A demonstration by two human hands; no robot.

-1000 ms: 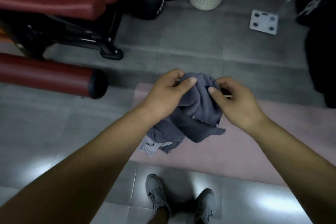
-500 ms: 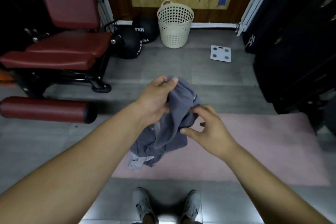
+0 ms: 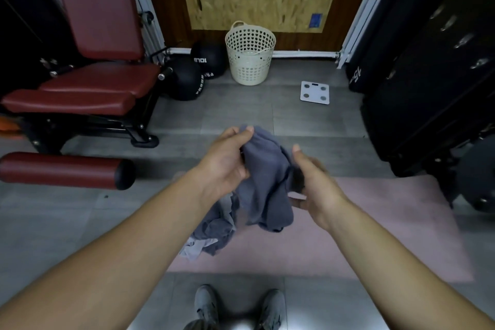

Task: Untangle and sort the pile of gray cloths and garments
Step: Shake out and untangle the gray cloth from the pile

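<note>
We hold the gray cloths (image 3: 263, 185) in the air, above the near left part of a pink mat (image 3: 375, 238). Our left hand (image 3: 227, 163) pinches the top edge of the bundle between thumb and fingers. Our right hand (image 3: 313, 182) grips its right side, fingers closed on the fabric. The lower ends hang down to the left. Far behind stands a basket (image 3: 250, 57), beside it a scale (image 3: 314, 92) on the floor.
</note>
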